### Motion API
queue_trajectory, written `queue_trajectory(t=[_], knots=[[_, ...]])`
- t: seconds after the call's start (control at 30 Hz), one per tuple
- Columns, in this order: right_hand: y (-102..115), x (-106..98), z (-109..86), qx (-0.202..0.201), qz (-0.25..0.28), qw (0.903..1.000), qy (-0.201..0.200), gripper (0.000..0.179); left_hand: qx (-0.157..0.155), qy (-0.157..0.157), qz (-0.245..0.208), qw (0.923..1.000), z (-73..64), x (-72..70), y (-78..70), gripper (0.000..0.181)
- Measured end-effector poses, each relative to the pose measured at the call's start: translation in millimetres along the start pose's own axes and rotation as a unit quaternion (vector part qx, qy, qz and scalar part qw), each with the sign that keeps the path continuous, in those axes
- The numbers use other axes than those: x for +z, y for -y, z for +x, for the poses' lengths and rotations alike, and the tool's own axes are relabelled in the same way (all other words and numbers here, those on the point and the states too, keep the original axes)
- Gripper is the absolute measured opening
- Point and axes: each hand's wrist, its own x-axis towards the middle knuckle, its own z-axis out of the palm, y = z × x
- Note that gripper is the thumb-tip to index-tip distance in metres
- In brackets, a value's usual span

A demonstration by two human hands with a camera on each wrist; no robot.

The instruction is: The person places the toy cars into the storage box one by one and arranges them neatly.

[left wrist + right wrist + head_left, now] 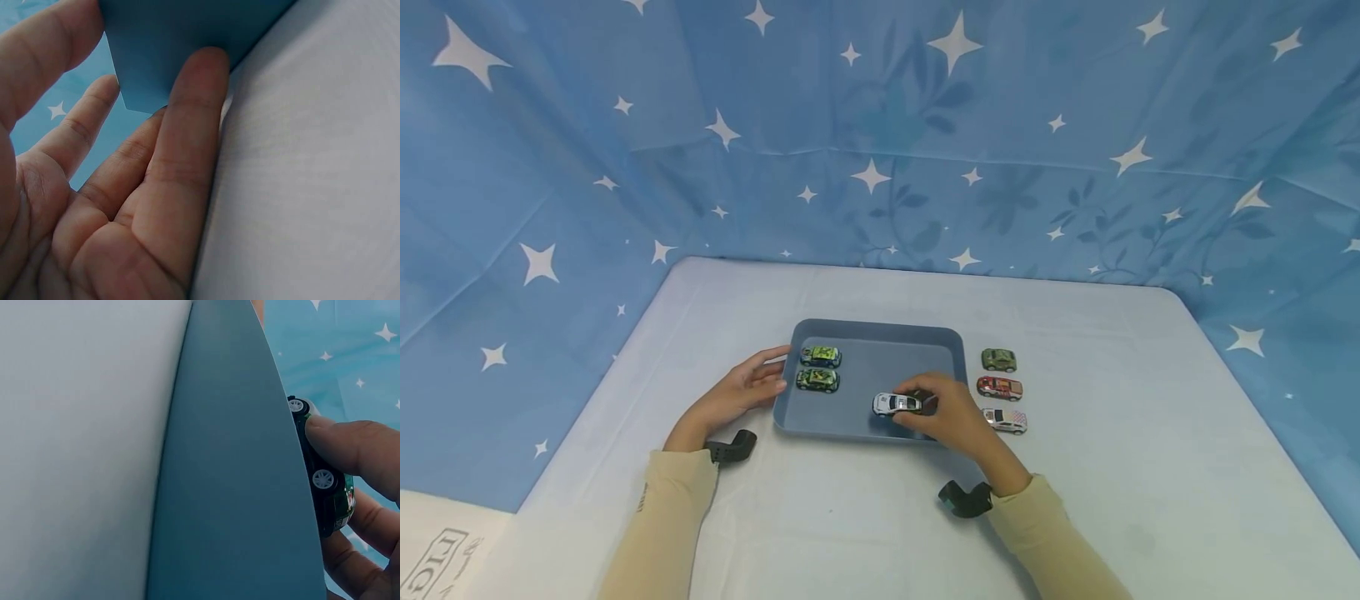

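A blue-grey tray (865, 333) lies on the table. At its left end stand two green-and-yellow toy cars, one (821, 357) behind the other (817, 381). My left hand (741, 396) rests against the tray's left side, its fingers fairly straight; in the left wrist view the fingertips (203, 69) touch the outer wall. My right hand (951, 417) pinches a white toy car (891, 404) between thumb and fingers over the tray's front right part. In the right wrist view the car's wheels (323, 479) show above the tray wall (231, 450). Whether it touches the tray floor I cannot tell.
Right of the tray stand a green toy car (998, 360), a red one (999, 387) and a white one (1006, 421), the last partly behind my right hand. A white cloth covers the table (820, 517). A blue star-patterned curtain (820, 100) hangs behind.
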Motion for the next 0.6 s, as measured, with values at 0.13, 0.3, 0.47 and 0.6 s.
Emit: queue_trajectory(t=[0.13, 0.3, 0.47, 0.6], knots=[[4, 8, 2.9, -0.003, 0.0, 1.0, 0.001, 0.028, 0.002, 0.002, 0.0, 1.0, -0.2, -1.0, 0.5, 0.071], [6, 17, 7.2, -0.004, -0.011, 0.9999, 0.0, 0.027, 0.005, 0.001, 0.001, 1.0, 1.0, -1.2, 0.7, 0.071], [9, 24, 11.4, 0.008, -0.013, 0.9999, 0.001, 0.027, 0.006, -0.001, 0.009, 0.9999, 0.4, -1.5, 0.0, 0.071], [11, 29, 15.4, 0.014, -0.017, 0.9997, 0.001, 0.027, 0.003, -0.002, 0.014, 0.9999, -1.1, -1.6, -0.6, 0.071]])
